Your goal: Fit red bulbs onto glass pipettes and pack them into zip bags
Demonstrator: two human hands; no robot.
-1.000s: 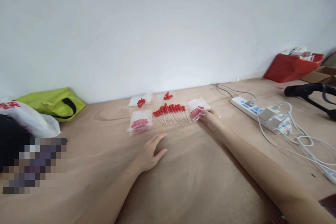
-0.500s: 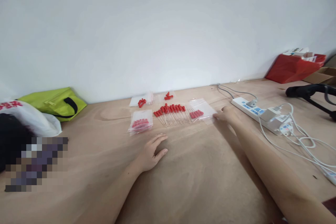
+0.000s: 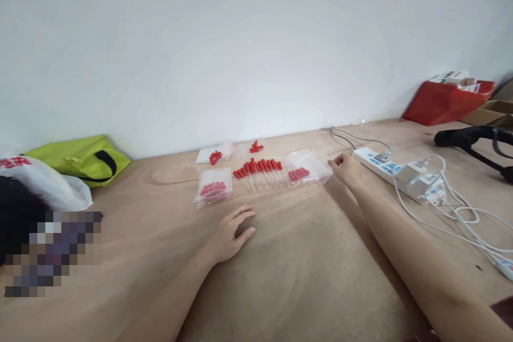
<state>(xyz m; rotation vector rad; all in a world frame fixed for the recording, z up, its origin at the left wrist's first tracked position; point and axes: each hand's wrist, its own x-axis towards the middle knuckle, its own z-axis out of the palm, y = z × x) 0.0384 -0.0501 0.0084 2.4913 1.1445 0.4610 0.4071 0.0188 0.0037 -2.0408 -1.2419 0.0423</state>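
My left hand [image 3: 232,233] rests on the table with its fingers apart, holding nothing. My right hand [image 3: 345,168] is closed beside the right edge of a clear bag [image 3: 316,164]; whether something small is between its fingertips is too small to tell. Several red pieces [image 3: 298,173] lie at that bag's left part. In the middle, red-tipped clear sticks [image 3: 262,171] are fanned out in a row. A stack of clear bags [image 3: 214,187] with red pieces lies to their left. Two bags with loose red pieces [image 3: 215,157] [image 3: 256,146] lie behind, near the wall.
On the right are a white power strip [image 3: 377,163] with cables and a black stand [image 3: 465,137]. A red bag [image 3: 444,101] stands at the back right. A green bag [image 3: 76,157] and a white plastic bag [image 3: 60,184] lie at left.
The fingers of my right hand have curled in and drawn slightly up, off the bag's edge. My left hand has stayed in place. The view has shifted slightly.
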